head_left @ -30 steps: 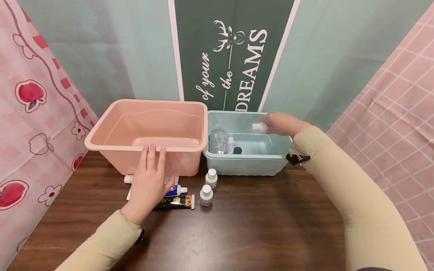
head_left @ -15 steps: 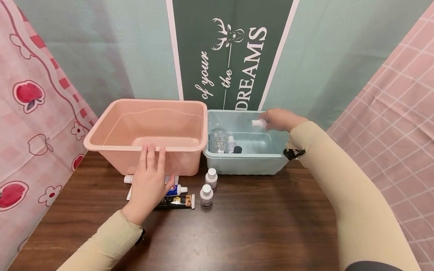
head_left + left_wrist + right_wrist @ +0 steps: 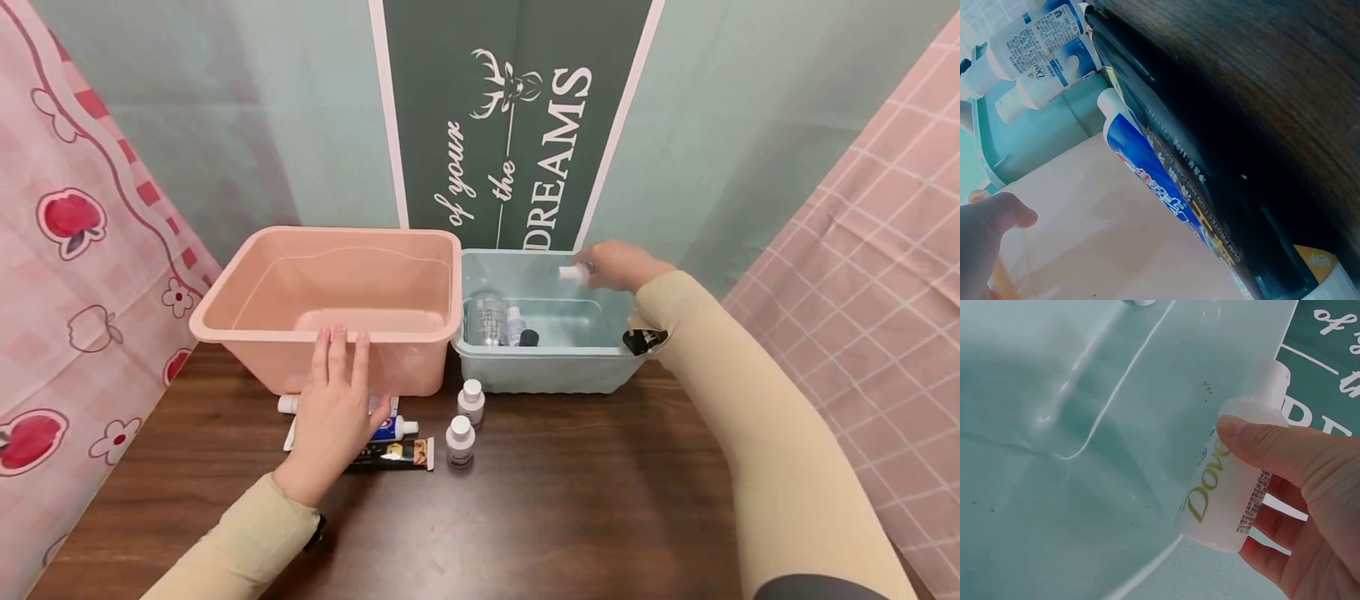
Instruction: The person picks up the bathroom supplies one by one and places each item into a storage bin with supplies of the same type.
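Observation:
My right hand (image 3: 622, 265) grips a small white Dove bottle (image 3: 1229, 475), thumb on one side and fingers behind it. The bottle is tilted, its white cap pointing left in the head view, above the inside of the light blue tub (image 3: 547, 372). My left hand (image 3: 333, 417) lies with straight fingers against the front of the pink tub (image 3: 408, 367), fingertips at its rim. Partly hidden under that hand are a blue toothpaste tube (image 3: 1147, 169), a black tube (image 3: 1172, 125) and a white-capped tube (image 3: 288, 404).
Two white bottles, one behind (image 3: 471, 404) and one in front (image 3: 460, 443), stand on the wooden table before the tubs. Inside the blue tub's left end are a clear bottle (image 3: 489, 321), a small white bottle (image 3: 515, 325) and a black cap (image 3: 528, 337). Curtains surround the table.
My right hand and the Dove bottle have risen slightly over the blue tub, and the right forearm has shifted left. My left hand stays at the pink rim.

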### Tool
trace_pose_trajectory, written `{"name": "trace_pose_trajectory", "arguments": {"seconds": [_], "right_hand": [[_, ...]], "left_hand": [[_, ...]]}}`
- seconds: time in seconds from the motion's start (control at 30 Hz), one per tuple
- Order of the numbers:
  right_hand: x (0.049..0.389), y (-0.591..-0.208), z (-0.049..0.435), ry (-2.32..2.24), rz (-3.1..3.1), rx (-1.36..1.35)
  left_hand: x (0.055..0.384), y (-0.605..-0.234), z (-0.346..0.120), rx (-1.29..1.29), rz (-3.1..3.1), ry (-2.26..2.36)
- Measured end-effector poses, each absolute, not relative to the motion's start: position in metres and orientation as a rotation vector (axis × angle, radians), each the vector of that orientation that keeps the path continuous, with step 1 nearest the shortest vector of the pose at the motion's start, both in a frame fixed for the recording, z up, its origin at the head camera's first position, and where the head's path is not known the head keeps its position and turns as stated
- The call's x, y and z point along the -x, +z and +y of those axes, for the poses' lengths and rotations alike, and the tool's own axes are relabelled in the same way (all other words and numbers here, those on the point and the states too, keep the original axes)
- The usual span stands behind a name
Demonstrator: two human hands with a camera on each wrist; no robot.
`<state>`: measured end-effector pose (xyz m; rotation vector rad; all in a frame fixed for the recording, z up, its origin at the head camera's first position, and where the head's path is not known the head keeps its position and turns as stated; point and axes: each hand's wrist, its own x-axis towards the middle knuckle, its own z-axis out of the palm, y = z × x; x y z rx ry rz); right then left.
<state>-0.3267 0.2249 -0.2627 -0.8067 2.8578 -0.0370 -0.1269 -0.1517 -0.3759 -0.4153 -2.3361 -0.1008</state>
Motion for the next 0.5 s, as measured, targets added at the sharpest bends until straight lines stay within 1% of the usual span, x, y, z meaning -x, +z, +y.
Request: {"name": "trace_pose_trajectory", "arguments": {"seconds": [0.5], "right_hand": [[0.338, -0.269, 0.222, -0.033, 2.895, 0.735]], "left_hand": [[0.128, -0.379, -0.152, 0.410, -2.288, -0.105]]}}
